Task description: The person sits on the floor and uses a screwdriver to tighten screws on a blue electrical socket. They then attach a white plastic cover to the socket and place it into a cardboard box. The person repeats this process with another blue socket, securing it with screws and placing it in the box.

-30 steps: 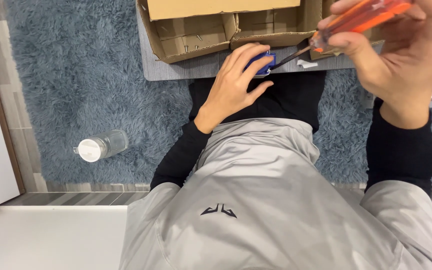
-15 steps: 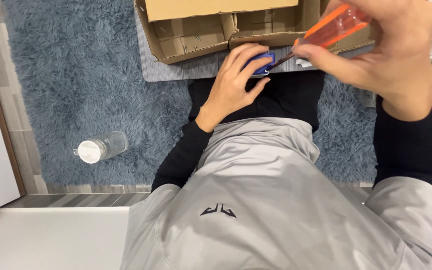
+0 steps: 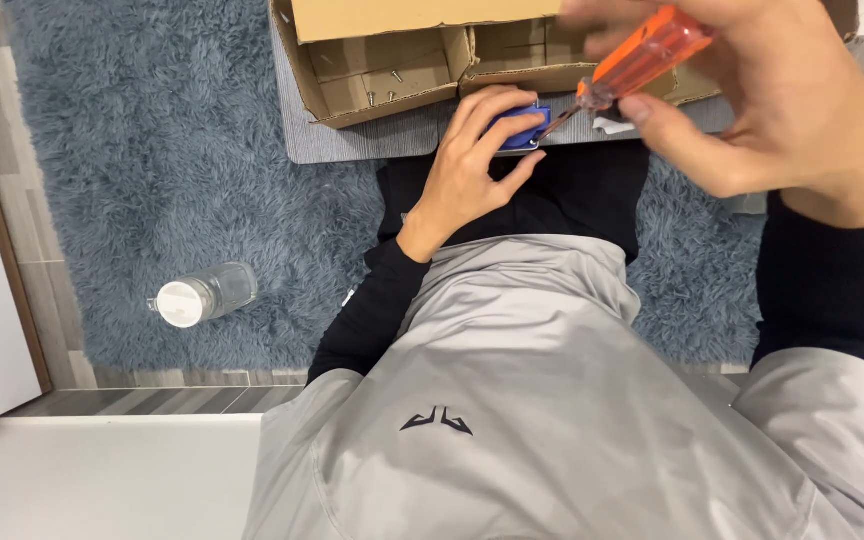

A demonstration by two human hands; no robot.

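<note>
Left hand point(image 3: 472, 165) is clamped down over a small blue part point(image 3: 518, 128) at the near edge of the grey mat point(image 3: 362, 140). Right hand point(image 3: 762, 110) grips the orange screwdriver point(image 3: 642, 58), shaft slanting down-left, tip just beside the part's right side.

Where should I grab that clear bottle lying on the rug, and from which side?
Probably around the clear body of the bottle, behind its white cap, coming straight down from above. It lies on its side on the shaggy blue rug, cap toward the floor edge, with open rug on both long sides for fingers to close across it.
</note>
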